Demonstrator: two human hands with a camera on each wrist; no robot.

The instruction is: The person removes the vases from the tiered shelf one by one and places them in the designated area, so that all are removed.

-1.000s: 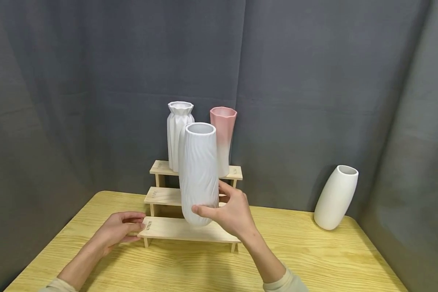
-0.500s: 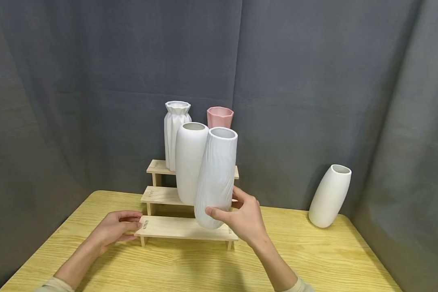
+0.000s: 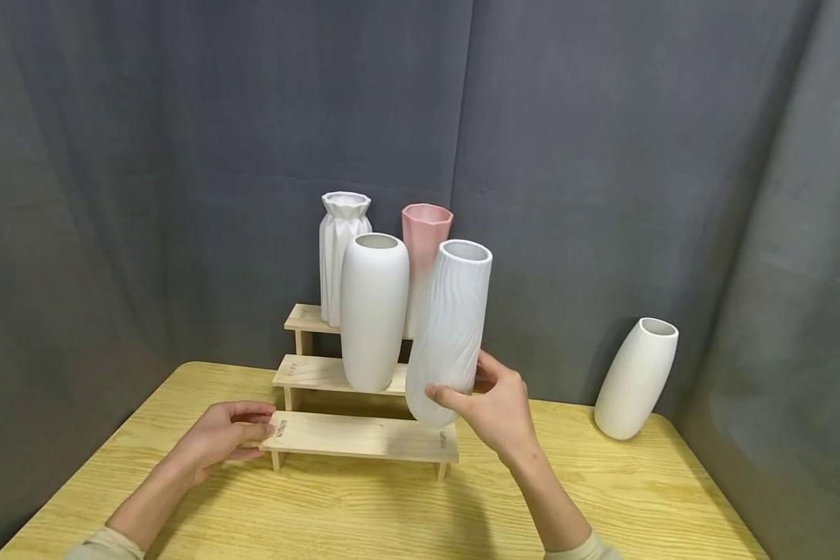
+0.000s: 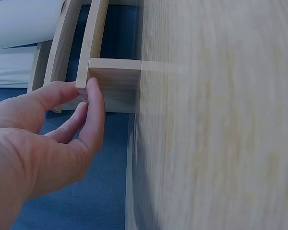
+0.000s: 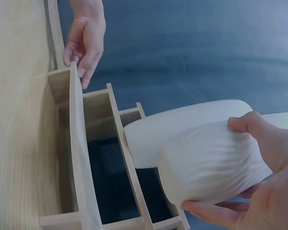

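A three-step wooden display stand (image 3: 360, 438) stands on the table. My left hand (image 3: 222, 437) pinches the left end of its lowest step between thumb and fingers, as the left wrist view shows up close. Near its base, my right hand (image 3: 498, 408) grips a white vase with wavy ridges (image 3: 455, 323), fingers behind and thumb in front. This vase is raised over the right part of the stand, its mouth leaning right. Left of it, a smooth white vase (image 3: 374, 311) stands upright on the middle step. The right wrist view shows the ridged vase's underside (image 5: 168, 177).
On the top step are a pleated white vase (image 3: 334, 264) and a pink-to-white vase (image 3: 425, 225), partly hidden behind the front vases. Another smooth white vase (image 3: 637, 381) stands at the table's back right. A grey curtain (image 3: 567, 194) encloses the wooden table (image 3: 567, 474).
My right hand has moved the ridged vase rightward, and it now leans right. The smooth vase on the middle step has come into sight. My left hand keeps its hold on the stand.
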